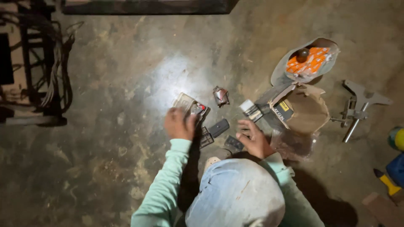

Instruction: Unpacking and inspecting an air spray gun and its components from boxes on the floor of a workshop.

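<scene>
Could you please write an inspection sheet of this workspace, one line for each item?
Surface: bare concrete floor, stained, with one bright patch of light.
Job's things: flat pale packet under the left hand; small dark rectangular parts between the hands.
Clutter: crumpled foil wrapper; open cardboard box; bag with orange packs; clear plastic bag; metal clamp tool; yellow-handled tool.
Grippers: left hand rests on the packet; right hand open, fingers on the floor by the dark parts.
Cables: dark bundle hanging on a frame, upper left.
Surroundings: dark metal frame; dim room.
</scene>
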